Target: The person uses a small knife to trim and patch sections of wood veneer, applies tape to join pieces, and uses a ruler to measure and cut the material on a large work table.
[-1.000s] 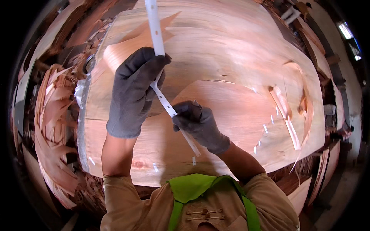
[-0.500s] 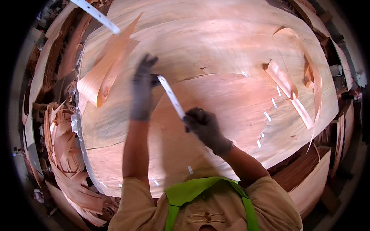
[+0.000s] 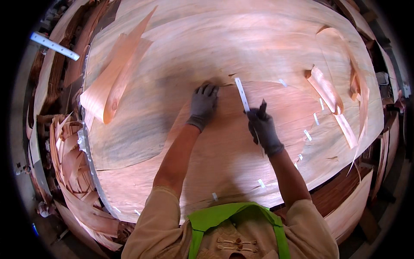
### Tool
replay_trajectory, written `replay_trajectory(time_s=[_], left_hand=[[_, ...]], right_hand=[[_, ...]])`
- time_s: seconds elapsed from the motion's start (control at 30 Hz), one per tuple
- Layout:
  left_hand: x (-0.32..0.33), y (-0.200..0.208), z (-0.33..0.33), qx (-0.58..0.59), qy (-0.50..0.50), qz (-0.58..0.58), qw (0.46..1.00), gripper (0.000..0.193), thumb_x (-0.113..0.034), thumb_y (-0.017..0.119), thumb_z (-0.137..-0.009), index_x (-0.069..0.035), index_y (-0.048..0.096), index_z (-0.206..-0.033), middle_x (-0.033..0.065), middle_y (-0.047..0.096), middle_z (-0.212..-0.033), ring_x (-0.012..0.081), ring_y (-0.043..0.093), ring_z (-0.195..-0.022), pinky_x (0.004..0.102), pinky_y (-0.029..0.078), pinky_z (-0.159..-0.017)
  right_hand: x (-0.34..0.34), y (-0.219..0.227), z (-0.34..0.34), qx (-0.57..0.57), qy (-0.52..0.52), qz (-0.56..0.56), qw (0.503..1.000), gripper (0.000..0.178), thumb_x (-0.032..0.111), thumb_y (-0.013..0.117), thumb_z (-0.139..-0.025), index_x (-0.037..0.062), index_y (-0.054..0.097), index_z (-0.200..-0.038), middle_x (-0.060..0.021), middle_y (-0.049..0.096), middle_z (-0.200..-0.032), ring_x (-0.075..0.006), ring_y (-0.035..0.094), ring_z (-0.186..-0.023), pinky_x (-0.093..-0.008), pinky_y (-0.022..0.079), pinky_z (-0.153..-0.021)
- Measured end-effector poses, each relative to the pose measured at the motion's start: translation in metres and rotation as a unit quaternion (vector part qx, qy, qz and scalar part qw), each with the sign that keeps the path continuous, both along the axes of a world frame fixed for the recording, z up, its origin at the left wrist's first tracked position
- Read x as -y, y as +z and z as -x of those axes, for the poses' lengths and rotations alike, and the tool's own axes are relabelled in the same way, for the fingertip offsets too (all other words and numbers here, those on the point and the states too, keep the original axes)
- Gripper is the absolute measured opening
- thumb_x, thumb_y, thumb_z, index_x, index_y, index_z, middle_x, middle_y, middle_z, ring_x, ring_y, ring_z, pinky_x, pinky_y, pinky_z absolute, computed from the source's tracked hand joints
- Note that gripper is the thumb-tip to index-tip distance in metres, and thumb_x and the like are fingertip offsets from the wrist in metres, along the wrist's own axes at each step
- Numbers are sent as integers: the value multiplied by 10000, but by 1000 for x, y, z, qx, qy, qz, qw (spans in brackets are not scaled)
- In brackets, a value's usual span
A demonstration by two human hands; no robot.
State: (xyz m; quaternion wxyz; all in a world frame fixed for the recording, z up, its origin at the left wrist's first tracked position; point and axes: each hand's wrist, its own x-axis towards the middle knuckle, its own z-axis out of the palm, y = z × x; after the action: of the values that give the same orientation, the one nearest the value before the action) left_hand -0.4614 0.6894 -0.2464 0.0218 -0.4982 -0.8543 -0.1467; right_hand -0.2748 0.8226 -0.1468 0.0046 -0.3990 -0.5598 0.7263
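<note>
Under both hands lies a large sheet of thin wood veneer [image 3: 164, 64], with a reddish veneer piece [image 3: 215, 142] bordered by a seam. My left hand [image 3: 203, 105], in a dark grey glove, rests on the sheet at this seam, fingers laid on the wood and slightly bent. To its right, my gloved right hand [image 3: 264, 129] grips a strip of white perforated tape [image 3: 242, 94], whose far end sticks out free past the fingers. A dark pointed shape [image 3: 263, 105] rises from that hand; I cannot tell whether it is a fingertip or a tool.
Short white tape pieces [image 3: 307, 135] dot the seam at right and the near edge. Curled veneer offcuts lie at left [image 3: 114, 86] and right [image 3: 325, 93]. Another perforated strip [image 3: 54, 45] hangs at far left. Veneer scraps [image 3: 71, 159] are heaped beside the sheet.
My left hand has left the tape's upper end and come down onto the veneer, to the right. The right hand has moved right with the tape. The hanging strip appears farther left and lower.
</note>
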Motion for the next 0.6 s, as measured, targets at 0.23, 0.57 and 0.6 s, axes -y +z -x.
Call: replay_trajectory(time_s=[0.23,0.57,0.6], left_hand=[[2,-11,4,1,43,-101,994,506,-156,525,-841,-75,431,-1331,102,407,-1400,293,488,-1137,445,381,-964],[-15,2,17,-104,-66,103,987,551,-123,509,-842,-198,412,-1379,44,442,-1400,218,506,-1079,397,424,-827],[-16,1,16,-117,-73,93,986,534,-136,508,-843,-209,433,-1367,41,457,-1390,209,505,-1076,390,422,-818]], right_hand=[[-23,-54,63,4,57,53,997,209,266,579,-905,62,617,-928,41,399,-536,-81,377,-433,-246,309,-413],[-27,-71,66,58,50,24,997,239,270,567,-896,51,649,-852,40,425,-536,-86,382,-417,-248,307,-400],[-30,-73,65,56,43,35,997,240,271,567,-896,51,650,-848,41,427,-537,-85,381,-415,-248,309,-400]])
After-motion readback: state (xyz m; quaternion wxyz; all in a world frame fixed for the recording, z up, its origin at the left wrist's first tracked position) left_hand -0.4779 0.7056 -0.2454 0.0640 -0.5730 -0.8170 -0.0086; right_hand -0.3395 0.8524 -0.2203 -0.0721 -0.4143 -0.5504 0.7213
